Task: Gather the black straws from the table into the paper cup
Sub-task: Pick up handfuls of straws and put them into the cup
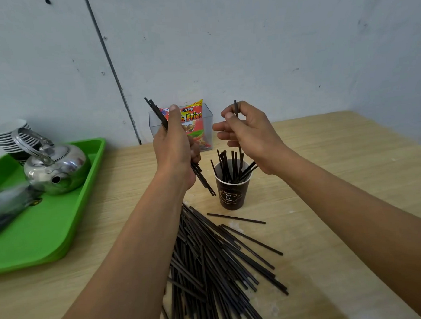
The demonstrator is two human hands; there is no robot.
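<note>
A dark brown paper cup (232,194) stands upright on the wooden table, with several black straws (234,165) sticking out of it. My right hand (249,136) is just above the cup and pinches one black straw (235,107) upright, its lower end down among the straws in the cup. My left hand (174,146), left of the cup, grips a slanted bundle of black straws (155,111) that pokes out above and below the fist. A large heap of loose black straws (209,263) lies on the table in front of the cup.
A green tray (58,226) at the left carries a metal kettle (58,168), stacked cups (9,138) and a dark blurred object. Behind the cup, a clear box (209,120) with a snack bag (194,121) stands against the wall. The wooden table (349,165) stretches to the right.
</note>
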